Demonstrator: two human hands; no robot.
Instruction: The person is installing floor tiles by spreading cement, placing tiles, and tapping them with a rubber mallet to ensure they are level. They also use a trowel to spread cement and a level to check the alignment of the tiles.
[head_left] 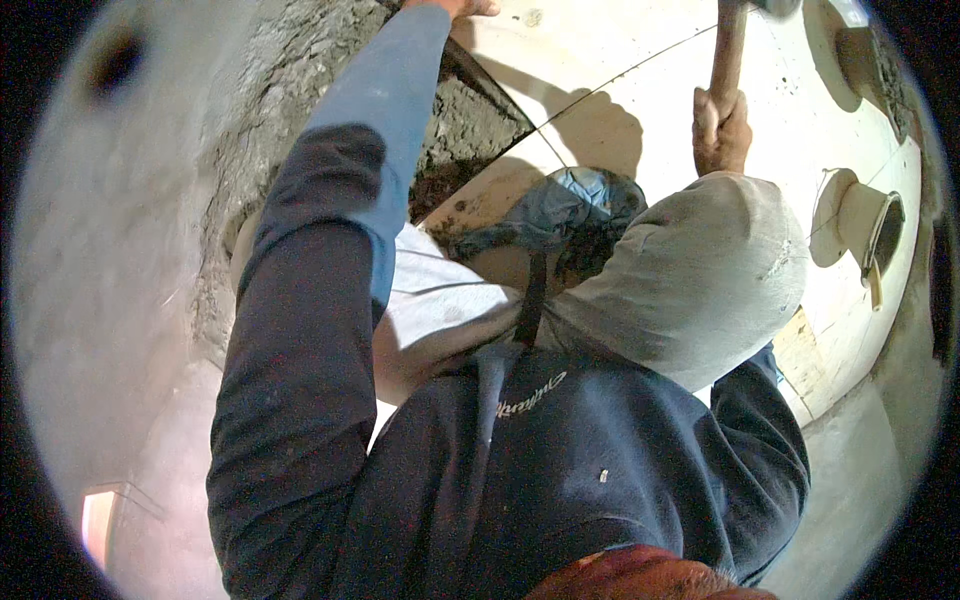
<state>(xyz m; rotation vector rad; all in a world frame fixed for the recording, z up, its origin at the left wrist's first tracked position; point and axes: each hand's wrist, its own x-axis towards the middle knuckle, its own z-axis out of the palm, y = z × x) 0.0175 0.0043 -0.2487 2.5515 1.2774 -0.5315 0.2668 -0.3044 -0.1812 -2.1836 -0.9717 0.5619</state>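
Observation:
My right hand (721, 132) is wrapped round the wooden handle of a hammer (729, 50). Its dark head is mostly cut off by the upper edge of the view. At the top, my left hand (452, 7) rests at the edge of a pale floor tile (590, 35). Its fingers look stretched out, though the picture cuts part of the hand off. Below that tile's edge lies a patch of rough grey mortar (465, 125), bordered by other tiles. A shadow of a fist falls across the tiles between my hands.
A crumpled blue plastic bag (590, 195) lies between my bent legs. To the right stand a bucket-like container (860, 220) with a stick at its rim and another container (860, 60). More rough mortar (270, 100) runs along the grey wall (110, 230) at left.

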